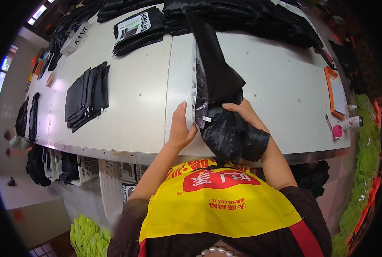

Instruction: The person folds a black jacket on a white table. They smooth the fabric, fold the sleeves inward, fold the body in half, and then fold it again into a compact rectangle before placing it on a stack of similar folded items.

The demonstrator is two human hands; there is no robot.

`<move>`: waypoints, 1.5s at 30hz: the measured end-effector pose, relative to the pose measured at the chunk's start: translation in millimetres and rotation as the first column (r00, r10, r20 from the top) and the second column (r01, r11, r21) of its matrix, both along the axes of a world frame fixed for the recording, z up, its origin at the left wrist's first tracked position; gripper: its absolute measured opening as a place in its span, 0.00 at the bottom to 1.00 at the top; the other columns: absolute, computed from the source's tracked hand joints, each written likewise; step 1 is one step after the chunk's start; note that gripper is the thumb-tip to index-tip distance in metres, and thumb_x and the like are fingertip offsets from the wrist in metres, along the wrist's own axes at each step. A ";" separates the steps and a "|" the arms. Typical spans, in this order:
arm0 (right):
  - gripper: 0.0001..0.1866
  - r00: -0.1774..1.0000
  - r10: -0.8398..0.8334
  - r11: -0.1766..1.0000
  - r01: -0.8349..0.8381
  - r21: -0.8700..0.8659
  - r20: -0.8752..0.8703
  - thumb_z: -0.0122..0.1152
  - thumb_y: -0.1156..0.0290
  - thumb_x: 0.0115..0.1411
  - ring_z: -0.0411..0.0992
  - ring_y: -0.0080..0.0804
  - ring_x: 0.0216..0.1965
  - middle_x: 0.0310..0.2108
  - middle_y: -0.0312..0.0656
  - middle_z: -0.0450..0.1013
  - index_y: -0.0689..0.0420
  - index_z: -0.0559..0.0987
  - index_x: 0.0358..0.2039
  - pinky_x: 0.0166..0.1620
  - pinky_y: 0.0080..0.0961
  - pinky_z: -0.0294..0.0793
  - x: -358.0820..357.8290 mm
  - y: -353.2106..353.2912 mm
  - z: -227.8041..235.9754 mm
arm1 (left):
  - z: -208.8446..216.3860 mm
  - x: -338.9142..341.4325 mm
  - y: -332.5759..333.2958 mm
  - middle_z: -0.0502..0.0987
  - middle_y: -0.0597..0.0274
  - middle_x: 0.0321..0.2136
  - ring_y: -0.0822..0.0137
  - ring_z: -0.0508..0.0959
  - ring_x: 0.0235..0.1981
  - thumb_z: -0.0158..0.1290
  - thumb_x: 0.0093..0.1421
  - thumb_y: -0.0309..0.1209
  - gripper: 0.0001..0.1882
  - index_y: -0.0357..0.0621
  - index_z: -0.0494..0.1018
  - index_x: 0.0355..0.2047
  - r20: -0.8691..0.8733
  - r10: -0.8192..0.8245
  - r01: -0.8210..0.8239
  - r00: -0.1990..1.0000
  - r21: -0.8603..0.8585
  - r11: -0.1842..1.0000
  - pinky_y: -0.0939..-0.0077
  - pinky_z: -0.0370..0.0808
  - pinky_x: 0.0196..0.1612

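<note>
Partly, the black garment [218,77] is concealing its own layout: its upper end is merging with a dark heap [259,25] along the desk's far edge, and its folds are running together in uniform black. Clear film [200,92] is lying along its left side, and whether the glossy lower portion is also sitting under film is hard to make out. The heap itself is being cut off by the upper border of the view. Below the desk [139,122], forearms and a yellow apron [225,214] are covering part of the near edge.

The garment is lying to the right of the desk's middle, running from the far edge down to the near edge. Pale surface is extending leftward from it to a stack of folded black garments [87,96], which is resting toward the left end, and rightward to an orange tray [336,92] beside the right edge. A white bottle [352,123] is lying near the right near corner.

The right hand [246,113] is gripping the garment, its thumb pressing on top while its other fingers are disappearing behind the cloth. The left hand [183,128] is standing open, fingers extended toward the far edge and thumb spread toward the film; whether the thumb is touching it cannot be told.
</note>
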State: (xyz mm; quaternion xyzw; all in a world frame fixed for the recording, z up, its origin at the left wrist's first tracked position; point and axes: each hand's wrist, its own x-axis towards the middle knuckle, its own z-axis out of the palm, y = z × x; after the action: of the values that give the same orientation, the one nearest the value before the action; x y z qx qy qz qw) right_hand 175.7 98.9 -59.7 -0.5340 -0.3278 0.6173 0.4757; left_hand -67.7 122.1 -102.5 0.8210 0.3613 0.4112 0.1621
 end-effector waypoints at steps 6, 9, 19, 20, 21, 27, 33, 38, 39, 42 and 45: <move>0.26 0.920 0.097 0.992 -0.121 -0.038 -0.380 0.63 0.69 0.50 0.74 0.31 0.39 0.40 0.44 0.73 0.66 0.69 0.48 0.44 0.25 0.74 -11.4 -21.6 19.7 | 3.4 28.2 23.5 0.70 0.45 0.48 0.50 0.70 0.49 0.55 0.51 0.29 0.28 0.38 0.63 0.53 0.013 0.055 -0.048 0.998 -0.337 0.940 0.64 0.67 0.51; 0.27 0.851 0.032 0.999 -0.047 -0.017 -0.525 0.59 0.69 0.53 0.73 0.33 0.44 0.45 0.46 0.71 0.66 0.65 0.51 0.48 0.26 0.74 -23.3 -37.3 39.2 | 23.7 31.7 16.5 0.77 0.47 0.33 0.50 0.77 0.36 0.51 0.53 0.30 0.14 0.42 0.72 0.40 -0.015 0.016 -0.020 1.000 -0.382 0.924 0.63 0.73 0.39; 0.25 0.900 -0.113 0.980 0.171 0.102 -0.421 0.53 0.62 0.58 0.67 0.38 0.52 0.52 0.49 0.65 0.62 0.68 0.53 0.55 0.28 0.66 -22.1 -62.3 -23.6 | 90.3 -6.9 -35.5 0.75 0.51 0.19 0.48 0.76 0.23 0.51 0.49 0.30 0.05 0.42 0.72 0.24 -0.613 -0.186 -0.082 0.768 -0.382 0.920 0.57 0.72 0.27; 0.25 0.900 -0.127 0.980 0.179 0.088 -0.416 0.53 0.61 0.58 0.67 0.39 0.52 0.52 0.50 0.66 0.62 0.68 0.52 0.55 0.29 0.66 -22.9 -60.2 -29.7 | 83.4 -5.6 -43.3 0.75 0.52 0.18 0.49 0.76 0.22 0.50 0.49 0.30 0.05 0.42 0.73 0.25 -0.687 -0.162 -0.101 0.709 -0.327 0.940 0.57 0.72 0.25; 0.25 0.903 -0.138 0.980 0.184 0.076 -0.407 0.52 0.60 0.58 0.67 0.39 0.52 0.52 0.51 0.66 0.62 0.68 0.52 0.55 0.29 0.65 -21.7 -57.2 -34.3 | 70.7 -8.4 -52.9 0.74 0.51 0.17 0.49 0.76 0.21 0.49 0.50 0.30 0.08 0.40 0.72 0.29 -0.664 -0.185 -0.113 0.724 -0.379 0.919 0.57 0.72 0.24; 0.28 0.969 -0.129 0.986 0.147 0.073 -0.211 0.50 0.54 0.59 0.66 0.43 0.52 0.52 0.55 0.66 0.63 0.70 0.51 0.55 0.30 0.65 -9.9 -13.7 -52.1 | 3.5 -6.9 -66.5 0.73 0.47 0.17 0.49 0.76 0.20 0.50 0.49 0.29 0.09 0.37 0.72 0.30 -0.478 -0.402 0.187 0.781 -0.435 0.881 0.55 0.72 0.24; 0.31 0.664 0.237 0.968 -0.226 -0.112 0.709 0.47 0.49 0.59 0.66 0.47 0.53 0.52 0.60 0.66 0.64 0.71 0.50 0.54 0.32 0.64 0.6 73.3 -16.3 | -40.3 41.4 -48.5 0.79 0.55 0.27 0.60 0.80 0.27 0.46 0.60 0.32 0.11 0.38 0.73 0.37 0.251 -0.149 0.292 0.956 -0.808 0.512 0.67 0.75 0.32; 0.38 0.316 -0.035 0.687 -0.681 0.252 0.948 0.58 0.52 0.51 0.57 0.52 0.58 0.55 0.60 0.60 0.63 0.63 0.57 0.58 0.43 0.54 -35.2 -1.9 64.8 | -13.6 55.0 -19.8 0.79 0.56 0.32 0.64 0.80 0.30 0.47 0.61 0.37 0.16 0.39 0.70 0.43 0.474 0.227 0.437 0.851 -0.878 0.195 0.74 0.76 0.33; 0.40 0.172 -0.123 0.663 -0.718 0.209 0.977 0.60 0.52 0.50 0.57 0.52 0.58 0.56 0.59 0.59 0.61 0.61 0.59 0.57 0.46 0.55 -42.9 -15.0 69.0 | -10.6 55.4 -14.4 0.78 0.56 0.30 0.66 0.80 0.28 0.48 0.60 0.37 0.15 0.39 0.70 0.42 0.429 0.254 0.384 0.867 -0.900 0.206 0.76 0.74 0.29; 0.40 -0.049 -0.330 0.641 -0.745 0.186 0.943 0.62 0.61 0.48 0.61 0.55 0.54 0.55 0.55 0.61 0.54 0.58 0.61 0.53 0.45 0.58 -47.8 -14.7 54.6 | -5.5 50.6 -1.1 0.76 0.59 0.22 0.69 0.76 0.19 0.49 0.59 0.34 0.10 0.39 0.71 0.35 0.279 0.124 0.251 0.952 -0.947 0.200 0.79 0.70 0.20; 0.38 -0.051 -0.480 0.618 -0.728 0.297 0.876 0.60 0.64 0.49 0.63 0.55 0.51 0.54 0.54 0.62 0.50 0.59 0.61 0.50 0.43 0.61 -49.1 -3.1 18.3 | -4.2 46.4 -0.8 0.72 0.61 0.16 0.70 0.73 0.15 0.49 0.58 0.32 0.08 0.39 0.70 0.31 0.218 0.048 0.201 0.975 -0.950 0.239 0.77 0.67 0.17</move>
State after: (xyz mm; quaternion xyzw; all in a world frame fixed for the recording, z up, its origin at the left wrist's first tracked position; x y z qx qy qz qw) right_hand 126.6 95.8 -41.5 -0.4949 -0.8401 -0.1302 0.1797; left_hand -21.4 121.3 -106.7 0.5172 0.4783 0.1739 0.6881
